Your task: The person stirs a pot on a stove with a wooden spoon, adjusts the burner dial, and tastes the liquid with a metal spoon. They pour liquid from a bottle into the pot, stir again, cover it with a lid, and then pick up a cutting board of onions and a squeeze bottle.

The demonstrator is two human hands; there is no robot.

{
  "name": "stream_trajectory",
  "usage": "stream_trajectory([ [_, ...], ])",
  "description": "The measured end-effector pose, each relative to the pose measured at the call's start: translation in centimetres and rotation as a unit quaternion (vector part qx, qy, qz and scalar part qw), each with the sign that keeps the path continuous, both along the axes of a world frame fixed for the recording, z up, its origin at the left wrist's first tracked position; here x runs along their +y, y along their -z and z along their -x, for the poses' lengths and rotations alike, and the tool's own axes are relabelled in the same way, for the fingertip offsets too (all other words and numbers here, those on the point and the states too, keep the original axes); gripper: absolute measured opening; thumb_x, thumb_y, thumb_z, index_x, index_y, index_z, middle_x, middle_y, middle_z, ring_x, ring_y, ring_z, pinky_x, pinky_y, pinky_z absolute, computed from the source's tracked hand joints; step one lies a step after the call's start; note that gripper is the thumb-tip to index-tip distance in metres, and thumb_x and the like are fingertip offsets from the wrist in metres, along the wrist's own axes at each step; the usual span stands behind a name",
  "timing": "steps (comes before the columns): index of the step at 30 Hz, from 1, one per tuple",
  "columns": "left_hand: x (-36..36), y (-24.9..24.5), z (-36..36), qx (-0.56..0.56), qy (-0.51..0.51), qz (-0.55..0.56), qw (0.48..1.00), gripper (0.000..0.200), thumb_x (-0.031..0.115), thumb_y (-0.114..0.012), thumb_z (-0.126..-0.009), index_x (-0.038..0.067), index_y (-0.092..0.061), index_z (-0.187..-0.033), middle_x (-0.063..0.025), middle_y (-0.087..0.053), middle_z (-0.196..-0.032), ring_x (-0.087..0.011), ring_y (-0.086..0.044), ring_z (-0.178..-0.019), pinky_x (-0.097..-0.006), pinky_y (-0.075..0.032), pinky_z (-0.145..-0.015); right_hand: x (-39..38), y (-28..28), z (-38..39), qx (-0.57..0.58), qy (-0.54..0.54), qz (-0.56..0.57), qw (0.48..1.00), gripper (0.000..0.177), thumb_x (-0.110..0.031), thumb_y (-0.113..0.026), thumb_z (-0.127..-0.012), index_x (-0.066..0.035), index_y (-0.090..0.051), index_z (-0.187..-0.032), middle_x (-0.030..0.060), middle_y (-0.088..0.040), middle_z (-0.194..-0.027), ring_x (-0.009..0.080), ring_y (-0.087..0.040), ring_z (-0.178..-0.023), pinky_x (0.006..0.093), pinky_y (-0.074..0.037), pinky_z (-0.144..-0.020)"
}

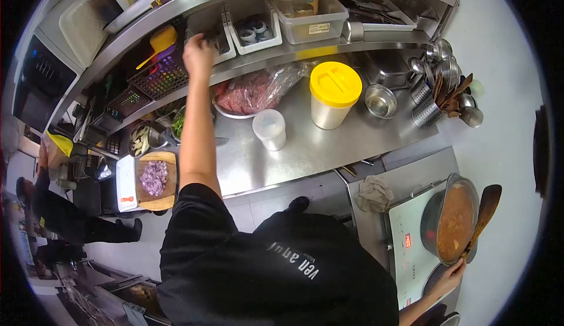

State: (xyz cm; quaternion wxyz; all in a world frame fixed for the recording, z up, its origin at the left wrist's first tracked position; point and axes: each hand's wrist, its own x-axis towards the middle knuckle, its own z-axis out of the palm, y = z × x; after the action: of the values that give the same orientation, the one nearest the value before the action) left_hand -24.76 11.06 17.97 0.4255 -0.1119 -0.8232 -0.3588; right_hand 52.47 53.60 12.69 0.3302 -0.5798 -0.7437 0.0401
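Note:
My left hand (198,60) reaches up to the lower shelf, at the edge of a white bin (229,51) of small dark items. Its fingers are partly hidden and blurred, so their grip does not show. At the lower right, my right hand (451,278) is closed around the handle end of a wooden spatula (486,211). The spatula's broad blade points away from me, beyond the rim of a metal pot (432,223). Orange-brown stew (456,223) fills the pot, which stands on a white induction cooktop (405,217) with a lit red display.
On the steel counter (311,155) stand a yellow-lidded container (335,94), a translucent tub (270,129), bagged ground meat (252,91) and a metal bowl (380,101). Chopped red onion (154,178) lies on a wooden board (170,179). A cloth (374,194) lies beside the cooktop. Another person (64,208) stands left.

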Motion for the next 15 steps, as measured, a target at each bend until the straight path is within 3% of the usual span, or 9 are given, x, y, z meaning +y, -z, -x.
stream_trajectory([
  [2, -2.1, -2.0, 0.1, -0.119, -0.032, -0.010, 0.992, 0.018, 0.015, -0.065, -0.081, 0.006, -0.071, -0.096, -0.0173, -0.069, -0.093, -0.0309, -0.068, -0.089, -0.0395, -0.052, -0.078, -0.6, -1.2, 1.4, 0.009, 0.012, 0.016, 1.000, 0.045, -0.032, -0.048, -0.099, 0.007, -0.055, -0.121, 0.0259, -0.062, -0.113, 0.0382, -0.061, -0.101, 0.0391, -0.048, -0.083],
  [4, -2.4, -2.5, 0.9, -0.138, -0.044, 0.030, 0.989, 0.017, 0.018, -0.064, -0.080, 0.009, -0.072, -0.091, -0.0173, -0.070, -0.087, -0.0302, -0.068, -0.087, -0.0403, -0.053, -0.077, -0.7, -1.4, 1.6, 0.016, -0.012, -0.003, 1.000, 0.044, -0.031, -0.049, -0.099, 0.006, -0.056, -0.120, 0.0258, -0.063, -0.113, 0.0371, -0.062, -0.101, 0.0389, -0.048, -0.084],
  [7, -1.4, -0.2, 5.2, -0.149, -0.053, 0.262, 0.952, 0.021, 0.019, -0.056, -0.082, 0.005, -0.071, -0.087, -0.0185, -0.069, -0.088, -0.0332, -0.068, -0.089, -0.0429, -0.053, -0.078, -1.1, -1.8, 1.7, -0.012, -0.001, 0.006, 1.000, 0.042, -0.030, -0.050, -0.099, 0.006, -0.057, -0.120, 0.0239, -0.063, -0.113, 0.0354, -0.062, -0.102, 0.0382, -0.048, -0.086],
  [8, -1.8, 1.7, 8.0, -0.149, -0.040, 0.268, 0.951, 0.021, 0.019, -0.056, -0.082, 0.005, -0.071, -0.087, -0.0185, -0.069, -0.088, -0.0332, -0.068, -0.089, -0.0429, -0.053, -0.078, -0.9, -1.7, 1.5, -0.016, 0.012, 0.009, 1.000, 0.042, -0.030, -0.050, -0.099, 0.006, -0.057, -0.120, 0.0239, -0.063, -0.113, 0.0354, -0.062, -0.102, 0.0382, -0.048, -0.086],
  [10, -1.7, 5.0, 14.0, -0.193, -0.087, 0.445, 0.870, 0.023, 0.019, -0.053, -0.083, 0.005, -0.069, -0.090, -0.0188, -0.068, -0.097, -0.0336, -0.066, -0.092, -0.0448, -0.053, -0.077, -0.8, -1.8, 0.5, -0.035, -0.005, -0.026, 0.999, 0.039, -0.029, -0.048, -0.100, 0.002, -0.058, -0.120, 0.0204, -0.065, -0.111, 0.0305, -0.063, -0.098, 0.0351, -0.047, -0.086],
  [12, -2.8, 7.4, 18.3, -0.188, -0.050, 0.531, 0.825, 0.029, 0.022, -0.048, -0.087, 0.007, -0.068, -0.102, -0.0182, -0.066, -0.109, -0.0317, -0.064, -0.101, -0.0443, -0.052, -0.084, -2.0, -3.0, 0.3, -0.021, 0.007, -0.019, 1.000, 0.034, -0.025, -0.050, -0.098, 0.002, -0.060, -0.116, 0.0210, -0.065, -0.110, 0.0324, -0.064, -0.096, 0.0351, -0.048, -0.085],
  [13, -1.3, 5.7, 17.1, -0.273, -0.060, 0.452, 0.847, 0.031, 0.024, -0.049, -0.087, 0.007, -0.068, -0.105, -0.0182, -0.064, -0.113, -0.0308, -0.063, -0.104, -0.0436, -0.051, -0.087, -2.5, -3.5, 0.3, -0.021, 0.012, -0.037, 0.999, 0.032, -0.024, -0.050, -0.098, 0.001, -0.061, -0.115, 0.0217, -0.066, -0.105, 0.0315, -0.065, -0.091, 0.0347, -0.049, -0.081],
  [14, -2.2, 7.0, 20.5, -0.283, -0.042, 0.496, 0.820, 0.035, 0.028, -0.051, -0.086, 0.006, -0.068, -0.107, -0.0189, -0.062, -0.117, -0.0318, -0.062, -0.107, -0.0446, -0.050, -0.088, -3.0, -3.9, 0.3, -0.020, 0.017, -0.055, 0.998, 0.031, -0.023, -0.051, -0.098, 0.000, -0.063, -0.113, 0.0224, -0.066, -0.100, 0.0307, -0.066, -0.086, 0.0343, -0.050, -0.078],
  [15, -3.1, 8.0, 23.3, -0.261, -0.042, 0.611, 0.746, 0.034, 0.024, -0.047, -0.089, 0.005, -0.067, -0.109, -0.0192, -0.062, -0.118, -0.0330, -0.061, -0.109, -0.0451, -0.049, -0.090, -3.6, -4.2, -0.1, -0.041, 0.053, -0.049, 0.996, 0.030, -0.023, -0.051, -0.097, 0.000, -0.063, -0.111, 0.0227, -0.066, -0.095, 0.0305, -0.066, -0.081, 0.0346, -0.050, -0.075],
])
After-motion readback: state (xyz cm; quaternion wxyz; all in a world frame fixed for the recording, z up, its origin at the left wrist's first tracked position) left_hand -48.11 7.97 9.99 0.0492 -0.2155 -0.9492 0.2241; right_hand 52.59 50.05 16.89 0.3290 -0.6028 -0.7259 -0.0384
